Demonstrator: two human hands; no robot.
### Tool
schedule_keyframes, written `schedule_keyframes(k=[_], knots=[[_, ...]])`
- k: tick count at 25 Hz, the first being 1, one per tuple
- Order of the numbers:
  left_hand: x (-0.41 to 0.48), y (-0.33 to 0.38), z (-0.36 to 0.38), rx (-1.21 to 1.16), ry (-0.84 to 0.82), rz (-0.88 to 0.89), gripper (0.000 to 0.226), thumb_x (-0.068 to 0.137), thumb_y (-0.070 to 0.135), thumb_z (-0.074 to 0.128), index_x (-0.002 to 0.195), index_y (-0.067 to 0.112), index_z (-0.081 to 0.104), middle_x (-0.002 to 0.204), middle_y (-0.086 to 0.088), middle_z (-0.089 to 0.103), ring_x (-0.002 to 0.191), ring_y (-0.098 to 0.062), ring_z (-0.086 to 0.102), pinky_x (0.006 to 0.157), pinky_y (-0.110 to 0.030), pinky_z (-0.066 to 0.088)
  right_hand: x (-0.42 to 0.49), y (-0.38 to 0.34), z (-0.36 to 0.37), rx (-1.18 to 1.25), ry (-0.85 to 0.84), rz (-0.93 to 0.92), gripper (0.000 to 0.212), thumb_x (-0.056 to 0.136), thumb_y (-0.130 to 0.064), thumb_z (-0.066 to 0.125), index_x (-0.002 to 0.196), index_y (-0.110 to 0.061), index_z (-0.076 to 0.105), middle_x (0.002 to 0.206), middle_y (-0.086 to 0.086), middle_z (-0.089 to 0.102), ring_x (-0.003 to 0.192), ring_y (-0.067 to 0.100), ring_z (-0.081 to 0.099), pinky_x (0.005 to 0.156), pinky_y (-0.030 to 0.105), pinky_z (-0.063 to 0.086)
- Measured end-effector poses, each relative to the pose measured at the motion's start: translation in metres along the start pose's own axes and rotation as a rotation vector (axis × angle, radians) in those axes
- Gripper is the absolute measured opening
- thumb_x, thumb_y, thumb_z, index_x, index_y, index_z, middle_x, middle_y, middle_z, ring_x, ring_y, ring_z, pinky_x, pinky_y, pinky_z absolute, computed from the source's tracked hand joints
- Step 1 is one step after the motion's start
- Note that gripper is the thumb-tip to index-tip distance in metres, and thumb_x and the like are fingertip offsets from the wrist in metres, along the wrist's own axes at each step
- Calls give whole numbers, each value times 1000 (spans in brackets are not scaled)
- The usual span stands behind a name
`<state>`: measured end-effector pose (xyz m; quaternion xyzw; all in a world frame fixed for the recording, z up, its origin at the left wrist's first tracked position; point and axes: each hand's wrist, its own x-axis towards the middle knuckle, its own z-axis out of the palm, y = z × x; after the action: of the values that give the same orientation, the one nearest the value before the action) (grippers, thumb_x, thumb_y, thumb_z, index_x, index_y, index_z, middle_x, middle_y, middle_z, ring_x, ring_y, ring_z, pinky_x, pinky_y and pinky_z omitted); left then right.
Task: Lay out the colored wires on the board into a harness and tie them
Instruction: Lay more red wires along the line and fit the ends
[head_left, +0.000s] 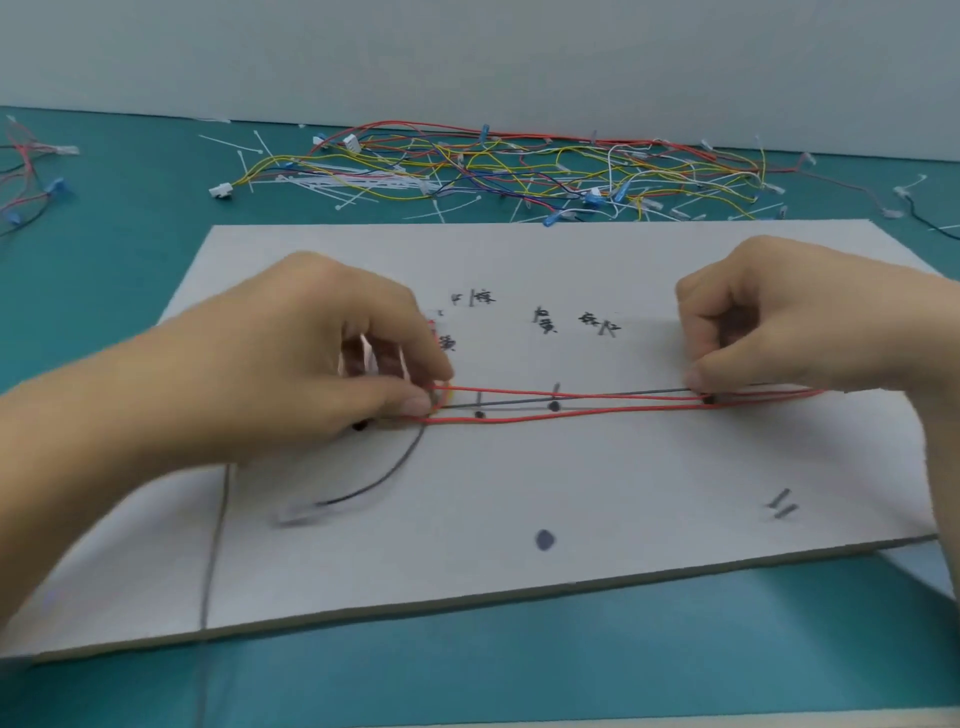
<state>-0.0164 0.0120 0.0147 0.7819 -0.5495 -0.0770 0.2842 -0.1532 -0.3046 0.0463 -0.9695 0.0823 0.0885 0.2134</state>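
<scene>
Red wires (498, 389), two, stretched across board (571, 493); one black wire (384, 481) alongside; left hand (291, 358), right hand (779, 322) each pinch red ends.

red wires (571, 414) | black wire (389, 477) at 7 o'clock | white board (623, 467), black marks | teal mat (104, 260) | red-yellow-blue-white wire pile (493, 166) at 12 o'clock

**A:** What surface carries the scene?
**B:** A teal desk (130, 270), bounded at the rear by a pale wall (467, 52).
**A:** What lies along the rear of the desk?
**B:** A loose heap of spare wires (519, 166) in red, yellow, blue, white and black, with small connectors. White cable ties (353, 183) lie among it.
**A:** And at far left?
**B:** A smaller bundle (28, 176), well apart from the heap.
</scene>
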Motion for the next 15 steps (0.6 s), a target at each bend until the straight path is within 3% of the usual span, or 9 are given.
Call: schedule_keyframes(k=[2, 4, 7, 9, 12, 15], knots=[[10, -2, -21, -54, -54, -45, 17, 81, 39, 73, 95, 46, 78, 91, 13, 77, 84, -14, 72, 72, -36, 58, 0, 7, -3, 7, 13, 44, 10, 69, -26, 84, 70, -24, 75, 52, 5, 59, 38, 19, 42, 29, 43, 42], [22, -7, -35, -48, -27, -53, 19, 81, 38, 71, 94, 49, 78, 91, 6, 78, 84, -18, 71, 76, -44, 59, 1, 9, -4, -1, 27, 70, 9, 70, -31, 83, 73, -25, 77, 50, 2, 59, 36, 13, 41, 28, 43, 42], [32, -9, -33, -90, -72, -49, 17, 79, 40, 73, 92, 48, 79, 92, 0, 77, 79, -37, 67, 73, -53, 56, -1, -4, 1, -4, 47, 18, 20, 70, -50, 74, 82, -34, 76, 62, -5, 68, 48, 13, 58, 53, 48, 59], [30, -6, -24, -123, -134, -35, 15, 78, 38, 76, 90, 45, 80, 96, 4, 77, 81, -34, 68, 73, -53, 55, 0, -14, 7, 53, 69, -114, 31, 68, -58, 65, 88, -36, 76, 68, -8, 69, 58, 15, 61, 61, 43, 57], [23, -4, -14, -110, -172, -6, 11, 75, 41, 78, 86, 44, 80, 102, 15, 76, 93, -24, 70, 77, -54, 56, 4, -26, 20, 143, 11, -297, 22, 75, -47, 68, 91, -36, 77, 78, -5, 71, 66, 21, 61, 63, 42, 55], [19, -4, -12, -119, -146, -2, 8, 75, 38, 79, 81, 43, 81, 98, 17, 76, 95, -22, 70, 80, -45, 56, 2, -30, 27, 187, -53, -362, 16, 78, -45, 69, 91, -41, 78, 77, 3, 71, 68, 27, 61, 64, 46, 54]])
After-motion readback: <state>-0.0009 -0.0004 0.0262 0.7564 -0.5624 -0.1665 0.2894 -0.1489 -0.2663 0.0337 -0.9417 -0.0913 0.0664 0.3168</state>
